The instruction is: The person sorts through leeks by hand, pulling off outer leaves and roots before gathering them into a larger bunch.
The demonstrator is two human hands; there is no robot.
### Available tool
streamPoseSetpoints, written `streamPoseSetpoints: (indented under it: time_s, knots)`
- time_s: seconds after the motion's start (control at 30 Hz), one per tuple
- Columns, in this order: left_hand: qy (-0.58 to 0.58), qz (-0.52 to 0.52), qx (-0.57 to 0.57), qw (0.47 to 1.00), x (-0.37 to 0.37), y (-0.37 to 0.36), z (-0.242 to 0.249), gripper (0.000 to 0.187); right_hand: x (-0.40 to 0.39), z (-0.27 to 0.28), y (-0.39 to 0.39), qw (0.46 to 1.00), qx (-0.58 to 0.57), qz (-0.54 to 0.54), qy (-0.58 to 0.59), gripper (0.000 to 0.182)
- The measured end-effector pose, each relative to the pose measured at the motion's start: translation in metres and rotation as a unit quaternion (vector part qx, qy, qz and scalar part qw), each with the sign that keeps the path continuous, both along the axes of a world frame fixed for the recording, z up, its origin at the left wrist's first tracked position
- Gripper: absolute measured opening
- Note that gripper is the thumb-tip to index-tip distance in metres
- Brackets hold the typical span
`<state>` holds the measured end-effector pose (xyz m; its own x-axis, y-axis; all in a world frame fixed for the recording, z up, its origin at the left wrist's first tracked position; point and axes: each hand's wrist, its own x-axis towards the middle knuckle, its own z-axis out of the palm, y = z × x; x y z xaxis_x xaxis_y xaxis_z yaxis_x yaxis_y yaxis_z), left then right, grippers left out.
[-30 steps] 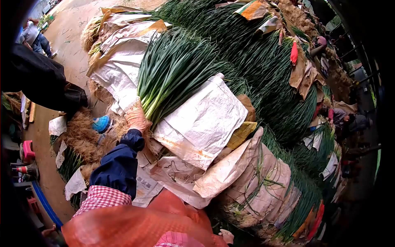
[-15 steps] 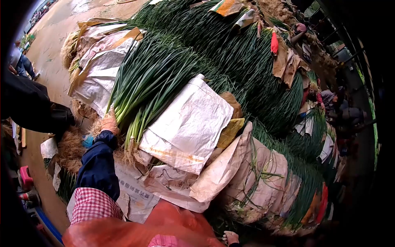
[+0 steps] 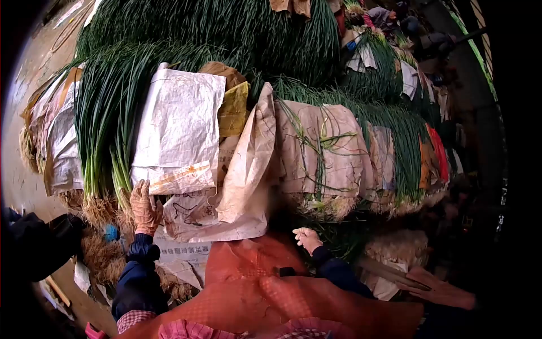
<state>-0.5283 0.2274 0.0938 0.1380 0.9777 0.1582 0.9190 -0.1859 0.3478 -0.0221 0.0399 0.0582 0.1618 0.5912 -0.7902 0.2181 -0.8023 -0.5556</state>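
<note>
My left hand [image 3: 147, 210] lies at the lower left corner of a white woven sack [image 3: 179, 121], its fingers stretched out along the edge. Just left of it are long green onions [image 3: 97, 127], leaves up and pale roots down. A smaller bunch of green onions [image 3: 121, 169] sits between those and the sack, its roots beside my fingers. My right hand [image 3: 307, 239] hangs in front of the orange-red apron [image 3: 254, 271], fingers curled in; whatever they might hold is too small to make out. A loose beige sack [image 3: 248, 164] slants between my hands.
Another person's hand [image 3: 443, 289] reaches in at the lower right beside a blurred long object. Further sacks [image 3: 322, 147] cover the onion rows to the right. A dark sleeve [image 3: 39, 243] is at the left, near piled roots [image 3: 101, 254]. People [image 3: 389, 20] are at the upper right.
My view has swung right. My left hand has left the base of the large onion bunch for the white sack's corner. My right hand has risen further into view; another person's hand has appeared.
</note>
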Motion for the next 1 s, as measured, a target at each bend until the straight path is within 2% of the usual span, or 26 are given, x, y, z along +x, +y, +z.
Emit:
streamPoseSetpoints:
  time_s: [0.1, 0.17, 0.2, 0.23, 0.27, 0.3, 0.33, 0.37, 0.43, 0.5, 0.57, 0.6, 0.63, 0.67, 0.7, 0.73, 0.77, 0.83, 0.87, 0.93, 1.0]
  knots:
    - [-0.046, -0.026, -0.057, 0.997, 0.093, -0.033, 0.004, 0.062, 0.023, -0.013, 0.005, 0.998, -0.045, -0.026, 0.04, 0.02]
    - [-0.102, -0.052, -0.046, 0.992, 0.149, -0.054, -0.006, 0.062, 0.056, -0.05, 0.005, 0.995, -0.054, 0.052, -0.071, 0.019]
    - [-0.108, -0.062, -0.057, 0.991, 0.174, -0.066, -0.007, 0.061, 0.076, -0.069, 0.005, 0.991, 0.021, 0.074, -0.114, 0.019]
    - [-0.113, -0.07, -0.068, 0.989, 0.199, -0.076, -0.01, 0.06, 0.102, -0.082, 0.015, 0.989, -0.017, 0.06, -0.137, 0.021]
    - [-0.123, -0.087, -0.088, 0.985, 0.224, -0.081, -0.004, 0.061, 0.132, -0.137, 0.015, 0.925, -0.138, 0.185, -0.301, 0.037]
    - [-0.109, -0.082, -0.124, 0.983, 0.242, -0.092, -0.01, 0.062, 0.141, -0.075, 0.072, 0.941, -0.176, 0.153, -0.245, 0.032]
    - [-0.108, -0.08, -0.146, 0.98, 0.257, -0.102, -0.015, 0.064, 0.162, -0.062, 0.103, 0.932, -0.104, 0.202, -0.281, 0.048]
    - [-0.107, -0.077, -0.162, 0.978, 0.272, -0.108, -0.02, 0.065, 0.184, -0.076, 0.137, 0.897, -0.081, 0.256, -0.352, 0.05]
    - [-0.074, -0.038, -0.158, 0.984, 0.298, -0.125, -0.031, 0.064, 0.225, -0.096, 0.198, 0.834, 0.076, 0.309, -0.45, 0.052]
    - [-0.012, 0.013, -0.136, 0.991, 0.314, -0.152, -0.053, 0.065, 0.274, -0.171, 0.262, 0.815, 0.229, 0.299, -0.44, 0.069]
    - [-0.127, 0.094, -0.178, 0.971, 0.347, -0.162, -0.055, 0.07, 0.279, -0.164, 0.312, 0.838, 0.15, 0.306, -0.427, 0.087]
    - [-0.121, 0.142, -0.179, 0.966, 0.345, -0.191, -0.08, 0.07, 0.273, -0.167, 0.316, 0.832, 0.114, 0.334, -0.428, 0.09]
    - [-0.073, 0.148, -0.223, 0.961, 0.347, -0.209, -0.09, 0.069, 0.264, -0.173, 0.311, 0.824, 0.077, 0.364, -0.426, 0.093]
    - [-0.066, 0.152, -0.265, 0.95, 0.352, -0.226, -0.096, 0.068, 0.251, -0.178, 0.297, 0.792, 0.054, 0.437, -0.422, 0.089]
    - [-0.068, 0.151, -0.3, 0.939, 0.362, -0.235, -0.1, 0.068, 0.239, -0.195, 0.265, 0.829, 0.12, 0.375, -0.397, 0.08]
    - [-0.04, 0.129, -0.336, 0.932, 0.377, -0.23, -0.092, 0.067, 0.23, -0.256, 0.235, 0.818, 0.195, 0.363, -0.402, 0.064]
    - [-0.05, 0.102, -0.357, 0.927, 0.386, -0.227, -0.088, 0.065, 0.227, -0.221, 0.204, 0.873, 0.159, 0.316, -0.337, 0.052]
    - [-0.132, 0.07, -0.354, 0.923, 0.394, -0.222, -0.093, 0.064, 0.226, -0.213, 0.111, 0.899, 0.167, 0.278, -0.296, 0.044]
    - [-0.162, 0.086, -0.378, 0.907, 0.406, -0.211, -0.088, 0.063, 0.228, -0.232, 0.057, 0.94, 0.135, 0.214, -0.229, 0.046]
    - [-0.202, 0.086, -0.359, 0.907, 0.418, -0.197, -0.093, 0.056, 0.244, -0.197, -0.03, 0.94, 0.149, 0.229, -0.205, 0.05]
    - [-0.233, 0.07, -0.359, 0.901, 0.431, -0.181, -0.09, 0.055, 0.265, -0.173, -0.108, 0.937, 0.002, 0.279, -0.21, 0.05]
